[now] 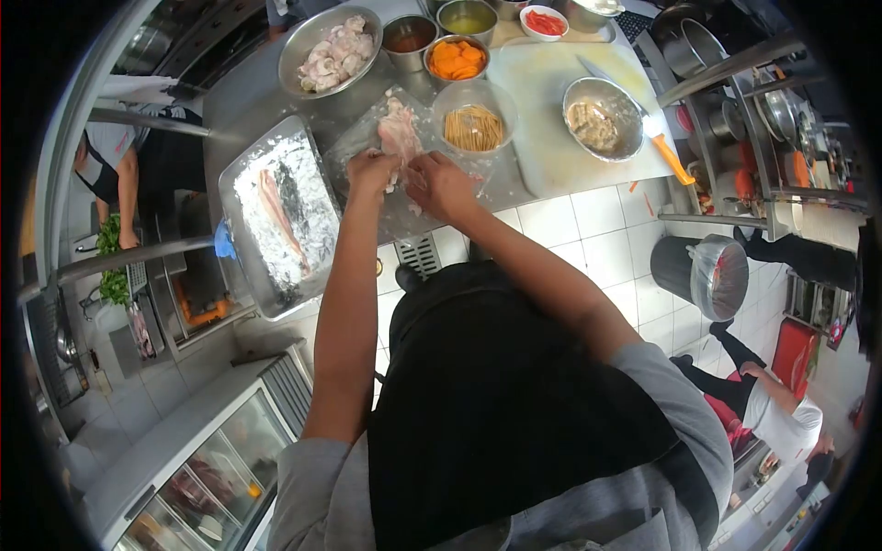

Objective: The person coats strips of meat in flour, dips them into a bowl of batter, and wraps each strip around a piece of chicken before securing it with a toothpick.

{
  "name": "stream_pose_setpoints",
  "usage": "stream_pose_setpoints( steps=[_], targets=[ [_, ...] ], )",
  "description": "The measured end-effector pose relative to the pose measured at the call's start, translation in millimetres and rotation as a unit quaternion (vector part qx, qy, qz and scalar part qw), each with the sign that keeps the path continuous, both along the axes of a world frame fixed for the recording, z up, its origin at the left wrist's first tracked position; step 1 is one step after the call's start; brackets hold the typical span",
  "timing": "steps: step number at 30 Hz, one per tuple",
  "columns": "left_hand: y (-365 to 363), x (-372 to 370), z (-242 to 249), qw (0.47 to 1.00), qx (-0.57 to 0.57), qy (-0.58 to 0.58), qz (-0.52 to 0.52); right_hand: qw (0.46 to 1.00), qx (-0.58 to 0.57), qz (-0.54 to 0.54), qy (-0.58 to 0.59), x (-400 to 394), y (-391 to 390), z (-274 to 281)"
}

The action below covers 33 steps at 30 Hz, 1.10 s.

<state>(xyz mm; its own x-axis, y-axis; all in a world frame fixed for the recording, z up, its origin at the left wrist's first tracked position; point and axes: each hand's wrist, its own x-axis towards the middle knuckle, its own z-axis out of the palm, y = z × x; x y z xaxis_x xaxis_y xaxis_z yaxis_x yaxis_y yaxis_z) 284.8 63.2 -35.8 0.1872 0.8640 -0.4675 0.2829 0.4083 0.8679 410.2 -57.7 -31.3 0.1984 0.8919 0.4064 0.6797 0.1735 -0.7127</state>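
Observation:
A pale pink piece of raw meat [398,131], which looks like flattened chicken, lies on a clear plastic sheet [352,140] on the steel table. My left hand [372,174] pinches its near left edge with curled fingers. Close beside it, my right hand [441,186] has its fingers closed on the near right side of the same meat. The fingertips partly cover the near end. Just beyond my right hand stands a clear tub of toothpicks [473,127]. Left of my left hand is a metal tray [246,266] with white flour and a long strip of raw meat [280,220].
A steel bowl of raw meat pieces [333,53] and a pot of orange slices [457,60] stand behind. On the right, a cutting board [542,170] bears a bowl of pale mixture [597,124] and an orange-handled knife [673,159]. Co-workers are at both sides.

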Motion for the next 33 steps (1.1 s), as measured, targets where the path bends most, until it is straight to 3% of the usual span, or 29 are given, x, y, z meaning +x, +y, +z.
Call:
stream_pose_setpoints(
  steps=[4,8,10,12,18,20,22,23,25,26,28,33],
  targets=[
    [-0.3,-4.8,-0.7,0.998,-0.037,-0.06,0.001,0.999,-0.035,-0.018,0.008,-7.1,19.3,-19.0],
    [-2.2,-9.4,3.4,0.998,-0.041,-0.044,-0.006,0.998,-0.055,-0.029,-0.025,-6.7,26.8,-18.0],
    [-4.2,-12.4,3.5,0.994,-0.049,-0.1,-0.021,0.996,-0.072,-0.026,-0.035,-8.7,28.3,-16.4],
    [-4.0,-10.7,6.7,0.993,-0.042,-0.11,-0.013,0.993,-0.115,-0.024,-0.004,-9.0,27.6,-4.1],
    [-1.8,-12.0,9.7,0.99,-0.053,-0.126,-0.031,0.996,-0.071,-0.047,0.021,-8.5,32.5,-10.3],
    [-7.2,-14.7,3.8,0.988,-0.057,-0.144,-0.017,0.982,-0.148,-0.057,0.106,-7.1,32.6,-11.7],
    [-14.4,-17.6,-15.3,0.982,0.155,-0.05,-0.092,0.976,-0.165,-0.066,0.122,-3.7,35.2,-20.0],
    [-21.0,-18.3,-13.3,0.982,0.154,-0.053,-0.091,0.971,-0.179,-0.076,0.141,-0.5,36.9,-26.0],
    [-42.2,-22.5,-5.2,0.909,0.387,0.018,-0.155,0.967,-0.179,-0.078,0.165,7.2,38.6,-38.7],
    [-47.0,-25.7,-2.6,0.909,0.386,0.017,-0.155,0.962,-0.179,-0.078,0.193,7.8,38.3,-37.1],
    [-53.2,-30.1,3.0,0.859,0.414,0.158,-0.256,0.964,-0.176,-0.085,0.182,10.9,35.2,-33.5],
    [-60.0,-31.9,4.9,0.816,0.453,0.218,-0.284,0.963,-0.151,-0.083,0.206,7.3,39.4,-16.6]
  ],
)
